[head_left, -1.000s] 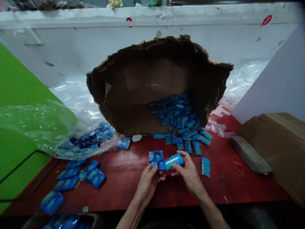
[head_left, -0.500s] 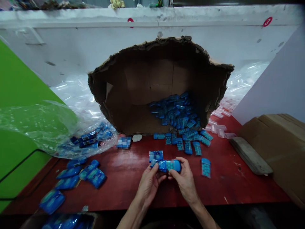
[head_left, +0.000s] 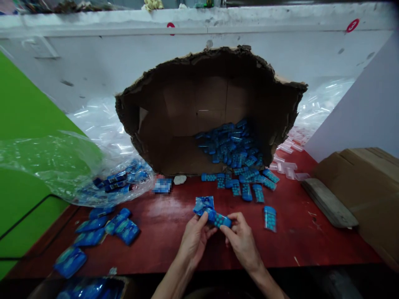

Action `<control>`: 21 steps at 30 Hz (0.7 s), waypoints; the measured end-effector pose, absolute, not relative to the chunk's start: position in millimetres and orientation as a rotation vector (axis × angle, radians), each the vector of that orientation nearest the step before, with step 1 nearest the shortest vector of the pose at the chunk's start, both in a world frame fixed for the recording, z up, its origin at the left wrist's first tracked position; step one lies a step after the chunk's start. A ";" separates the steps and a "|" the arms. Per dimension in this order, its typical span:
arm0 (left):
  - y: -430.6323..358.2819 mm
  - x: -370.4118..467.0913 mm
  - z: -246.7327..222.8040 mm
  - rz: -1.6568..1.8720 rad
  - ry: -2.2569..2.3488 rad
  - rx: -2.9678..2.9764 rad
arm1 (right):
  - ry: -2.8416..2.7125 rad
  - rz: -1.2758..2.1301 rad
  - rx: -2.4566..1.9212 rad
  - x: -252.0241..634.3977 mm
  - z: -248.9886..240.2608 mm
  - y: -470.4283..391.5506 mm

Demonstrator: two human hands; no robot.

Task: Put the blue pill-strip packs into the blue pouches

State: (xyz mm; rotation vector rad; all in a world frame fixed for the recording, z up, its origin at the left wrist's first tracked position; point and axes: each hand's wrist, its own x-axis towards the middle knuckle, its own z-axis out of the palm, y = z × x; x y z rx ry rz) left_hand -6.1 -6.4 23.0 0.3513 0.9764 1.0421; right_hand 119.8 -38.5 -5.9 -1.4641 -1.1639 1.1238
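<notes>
Just in front of me, my left hand [head_left: 195,237] pinches a small blue printed pouch [head_left: 210,214] between thumb and fingers. My right hand [head_left: 242,237] grips the blue-capped end of a small clear container [head_left: 220,220] filled with turquoise balls. The container's other end meets the pouch, and whether it sits inside is hard to make out. Both are tilted down to the right. Directly behind the left fingers lies another flat blue packet [head_left: 204,202]. A single similar container [head_left: 269,219] rests on the table right of my right hand.
A torn-edged cardboard box [head_left: 183,155] opens toward me, with a heap of containers [head_left: 235,145] spilling out. Filled blue packets [head_left: 127,231] and a clear plastic bag [head_left: 77,182] of pouches lie left. A folded carton [head_left: 364,195] stands right on the red table [head_left: 162,245].
The container has shifted left toward the pouch, and its capped end has tipped downward. My right hand has moved slightly with it. The left hand keeps its pinch on the pouch.
</notes>
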 end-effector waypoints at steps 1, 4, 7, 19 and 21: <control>-6.5 -6.6 23.6 1.045 0.975 0.398 | -1.075 1.233 -1.435 119.8 -6.0 -36.7; -7.2 -8.3 22.6 1.034 0.950 0.486 | -0.882 1.447 -1.303 121.0 -4.2 -33.4; -8.3 -8.5 20.6 0.980 0.915 0.453 | -1.004 1.340 -1.375 122.5 1.3 -35.2; -10.8 -8.1 18.4 0.946 0.829 0.357 | -0.893 1.489 -1.235 123.4 -1.5 -26.8; -10.3 -6.2 16.1 0.960 0.850 0.335 | -0.845 1.481 -1.213 122.6 0.2 -25.5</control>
